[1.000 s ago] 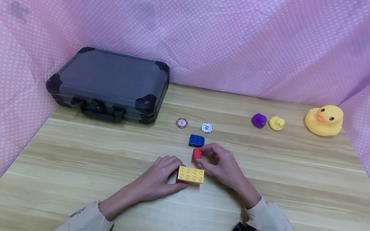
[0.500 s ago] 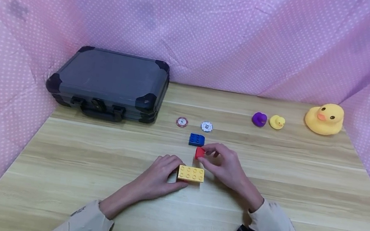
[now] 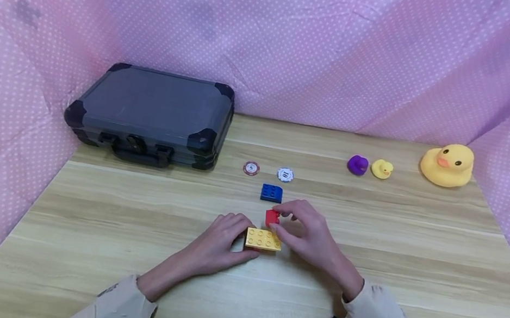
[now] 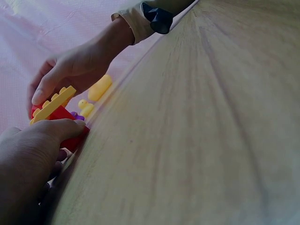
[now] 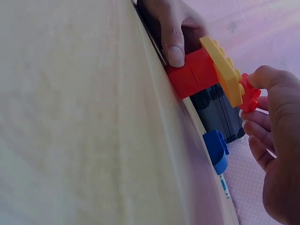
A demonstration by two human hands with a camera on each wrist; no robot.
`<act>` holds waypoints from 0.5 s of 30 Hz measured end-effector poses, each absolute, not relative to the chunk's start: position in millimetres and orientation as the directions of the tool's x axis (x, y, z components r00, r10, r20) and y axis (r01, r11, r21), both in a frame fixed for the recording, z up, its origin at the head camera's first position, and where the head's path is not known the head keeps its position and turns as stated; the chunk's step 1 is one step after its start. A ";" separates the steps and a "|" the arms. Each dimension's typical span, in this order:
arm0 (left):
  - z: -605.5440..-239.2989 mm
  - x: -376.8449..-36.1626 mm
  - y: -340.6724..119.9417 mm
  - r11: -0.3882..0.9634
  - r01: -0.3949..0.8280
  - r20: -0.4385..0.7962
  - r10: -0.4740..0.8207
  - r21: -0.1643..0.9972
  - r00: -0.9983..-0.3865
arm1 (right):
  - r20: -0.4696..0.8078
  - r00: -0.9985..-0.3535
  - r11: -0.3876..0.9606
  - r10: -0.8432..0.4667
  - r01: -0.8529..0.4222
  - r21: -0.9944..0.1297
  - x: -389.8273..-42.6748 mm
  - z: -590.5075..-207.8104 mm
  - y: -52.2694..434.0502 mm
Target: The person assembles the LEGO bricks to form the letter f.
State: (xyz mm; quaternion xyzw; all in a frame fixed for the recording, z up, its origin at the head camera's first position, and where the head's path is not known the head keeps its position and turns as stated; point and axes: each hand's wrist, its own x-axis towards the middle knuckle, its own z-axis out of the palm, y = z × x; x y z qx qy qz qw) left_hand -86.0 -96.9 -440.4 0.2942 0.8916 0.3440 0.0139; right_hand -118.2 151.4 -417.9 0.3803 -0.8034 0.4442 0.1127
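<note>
A stack of red toy bricks (image 5: 193,74) stands on the table with a flat yellow eight-stud brick (image 3: 259,239) on top, overhanging to the right. My left hand (image 3: 218,247) grips the red stack from the left, its thumb along the near side. Between thumb and fingers, my right hand (image 3: 309,233) pinches a small red brick (image 3: 271,217) at the yellow brick's far edge. In the right wrist view this small brick (image 5: 251,93) is close to the yellow studs; whether they touch, I cannot tell. A blue brick (image 3: 272,193) lies just beyond.
Two poker chips, one red-rimmed (image 3: 251,168) and one white (image 3: 285,174), lie behind the blue brick. A grey case (image 3: 154,105) stands back left. At the back right are a small purple duck (image 3: 357,165), a small yellow duck (image 3: 382,169) and a large yellow duck (image 3: 447,164).
My right hand first shifted the small red brick slightly right, then brought it nearer to the yellow brick. My left hand and the stack have stayed in place.
</note>
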 end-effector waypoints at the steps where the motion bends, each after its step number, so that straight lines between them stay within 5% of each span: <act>1: -440.2 -86.2 -97.0 0.589 0.515 0.176 0.535 0.623 -0.826 | 0.524 -0.678 0.316 -0.515 -0.719 -0.619 -117.1 -417.5 151.4; 15: -442.1 -86.8 -98.0 0.573 0.549 0.214 0.548 0.609 -0.809 | 0.593 -0.555 0.275 -0.583 -0.822 -0.499 -103.3 -413.2 145.9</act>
